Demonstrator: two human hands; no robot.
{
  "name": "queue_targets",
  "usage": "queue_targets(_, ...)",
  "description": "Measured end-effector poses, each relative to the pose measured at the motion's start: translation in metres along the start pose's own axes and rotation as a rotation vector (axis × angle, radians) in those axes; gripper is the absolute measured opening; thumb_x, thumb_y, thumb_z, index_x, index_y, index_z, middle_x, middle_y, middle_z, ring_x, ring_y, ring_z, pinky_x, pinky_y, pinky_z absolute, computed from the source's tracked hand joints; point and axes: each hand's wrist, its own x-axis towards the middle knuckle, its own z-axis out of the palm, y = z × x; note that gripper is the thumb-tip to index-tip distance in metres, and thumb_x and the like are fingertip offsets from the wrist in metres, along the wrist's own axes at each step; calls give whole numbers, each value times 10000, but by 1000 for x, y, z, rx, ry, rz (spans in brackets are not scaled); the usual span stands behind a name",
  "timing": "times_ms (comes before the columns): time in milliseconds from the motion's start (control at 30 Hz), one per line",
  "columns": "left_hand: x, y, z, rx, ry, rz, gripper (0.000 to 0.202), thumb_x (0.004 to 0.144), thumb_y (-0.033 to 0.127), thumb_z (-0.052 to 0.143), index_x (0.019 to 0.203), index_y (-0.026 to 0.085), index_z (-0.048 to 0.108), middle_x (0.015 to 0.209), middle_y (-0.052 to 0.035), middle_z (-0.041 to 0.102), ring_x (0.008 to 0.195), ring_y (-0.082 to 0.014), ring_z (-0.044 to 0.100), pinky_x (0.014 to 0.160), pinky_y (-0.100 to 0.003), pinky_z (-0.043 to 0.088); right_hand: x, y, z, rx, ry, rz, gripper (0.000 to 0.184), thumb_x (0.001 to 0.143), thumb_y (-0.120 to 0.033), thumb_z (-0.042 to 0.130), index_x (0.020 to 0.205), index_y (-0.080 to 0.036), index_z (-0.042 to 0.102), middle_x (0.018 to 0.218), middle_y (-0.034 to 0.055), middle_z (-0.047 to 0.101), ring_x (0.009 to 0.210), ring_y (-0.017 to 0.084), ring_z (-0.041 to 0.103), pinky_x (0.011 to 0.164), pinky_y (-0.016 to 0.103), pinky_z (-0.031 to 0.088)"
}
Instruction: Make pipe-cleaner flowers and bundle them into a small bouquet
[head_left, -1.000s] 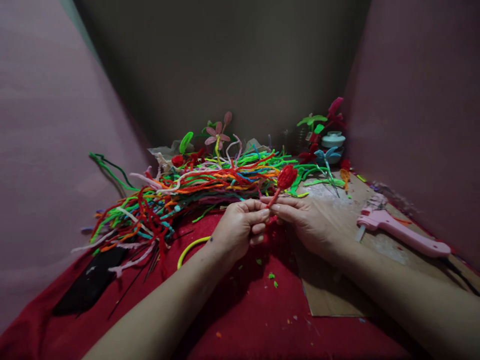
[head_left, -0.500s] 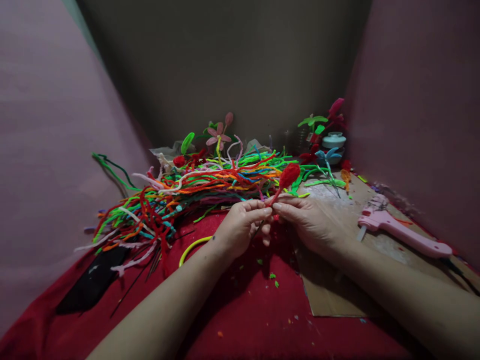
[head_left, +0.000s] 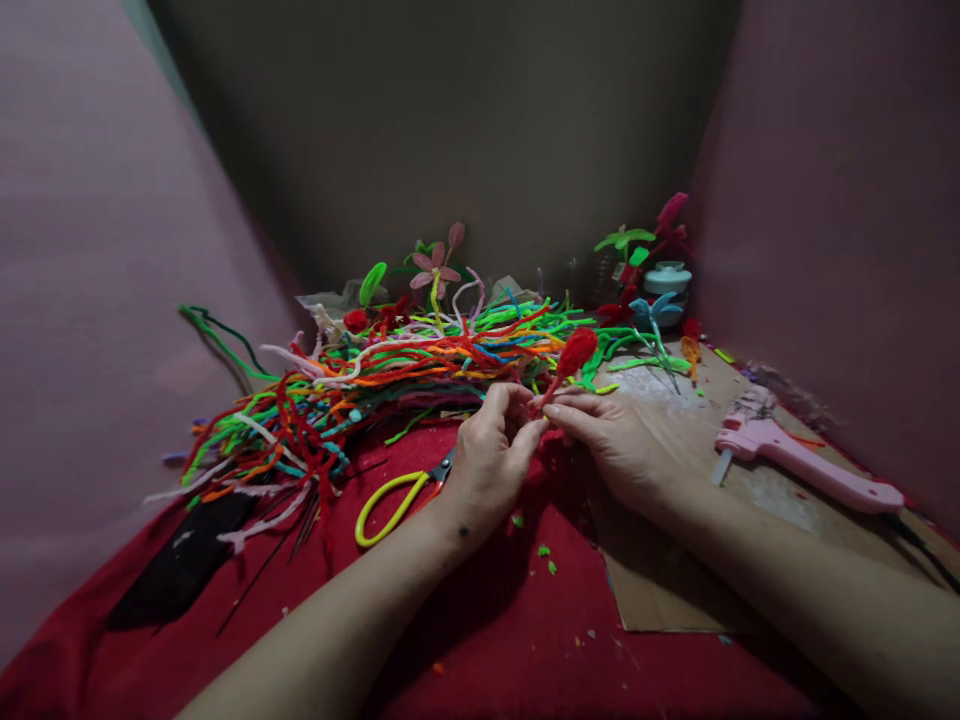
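Observation:
Between my two hands a red pipe-cleaner flower bud (head_left: 577, 352) stands tilted, its rounded head up and to the right. My left hand (head_left: 495, 445) pinches the lower end of its red stem, thumb and forefinger pressed together. From the other side my right hand (head_left: 611, 440) grips the same stem with thumb and fingertips. The stem's bottom end is hidden by my fingers. A big heap of coloured pipe cleaners (head_left: 420, 365) lies just behind my hands. Yellow-handled scissors (head_left: 390, 510) rest beside my left wrist, their blades partly covered by my hand.
On the right, a pink glue gun (head_left: 810, 465) lies on a cardboard sheet (head_left: 675, 590). Finished pipe-cleaner flowers (head_left: 436, 268) and a pale blue jar (head_left: 667, 280) stand at the back. A black piece (head_left: 180, 565) lies at left on the red cloth (head_left: 525, 650).
My left hand has turned and its fingers have curled in closer at the stem, uncovering more of the scissors. My right hand and the red bud have barely moved.

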Motion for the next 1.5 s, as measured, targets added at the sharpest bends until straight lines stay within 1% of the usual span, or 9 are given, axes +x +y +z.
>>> queue_targets(200, -2, 3, -2, 166, -26, 41, 55, 828, 224, 514, 847, 177, 536, 793, -12, 590, 716, -118, 543, 683, -226, 407, -2, -2, 0, -131, -22, -81, 197, 767, -285, 574, 669, -166, 697, 735, 16, 640, 734, 152, 543, 720, 276, 388)
queue_targets(533, 1, 8, -4, 59, 7, 13, 61, 809, 213, 523, 802, 171, 566, 733, 8, 586, 638, -97, 528, 618, -204, 398, 0, -6, -2, -127, -52, -39, 183, 741, -256, 555, 740, -196, 728, 749, 24, 682, 761, 176, 568, 738, 300, 424)
queue_targets(667, 0, 13, -3, -3, 4, -58, 72, 783, 230, 557, 780, 161, 578, 685, 23, 567, 574, -77, 486, 553, -192, 368, 0, -6, -2, -86, -40, -27, 181, 705, -236, 559, 745, -204, 732, 746, 20, 692, 786, 181, 576, 756, 313, 429)
queue_targets(800, 0, 17, -3, -198, -29, -216, 105, 756, 255, 600, 779, 155, 575, 572, 53, 512, 458, -49, 404, 461, -179, 317, 1, -2, -3, -23, -45, 29, 179, 704, -234, 572, 764, -189, 734, 729, 14, 688, 718, 159, 565, 700, 294, 429)
queue_targets(900, 2, 19, -6, -432, -110, -327, 127, 741, 262, 620, 754, 152, 558, 503, 68, 457, 394, -40, 362, 395, -174, 281, 4, 8, -4, 184, -142, 65, 197, 721, -246, 586, 840, -183, 730, 762, 17, 691, 662, 135, 554, 665, 278, 420)
queue_targets(1000, 6, 17, -11, -708, -227, -446, 148, 711, 248, 643, 727, 143, 540, 515, 69, 427, 377, -29, 330, 347, -160, 266, 6, 15, -3, 388, -222, 110, 252, 724, -260, 610, 948, -199, 708, 852, 28, 702, 646, 126, 566, 651, 274, 423)
queue_targets(1133, 10, 12, -15, -893, -345, -548, 170, 666, 206, 674, 745, 115, 554, 584, 57, 442, 388, -4, 309, 327, -131, 269, 5, 15, -1, 462, -210, 124, 243, 683, -240, 664, 913, -180, 712, 850, 49, 707, 699, 150, 598, 687, 291, 444)
queue_targets(1267, 11, 10, -14, -792, -299, -480, 185, 687, 259, 665, 735, 137, 535, 579, 54, 468, 394, -32, 383, 336, -159, 338, 3, 15, -1, 476, -179, 102, 204, 694, -236, 655, 886, -195, 711, 823, 31, 705, 714, 154, 601, 720, 308, 447)
queue_targets(1500, 6, 7, -5, -174, -79, -158, 166, 741, 281, 629, 814, 153, 552, 698, 13, 588, 564, -88, 531, 546, -215, 423, 4, 21, -2, 396, -6, 99, 107, 645, -240, 716, 745, -203, 702, 764, -7, 673, 693, 130, 562, 660, 271, 412)
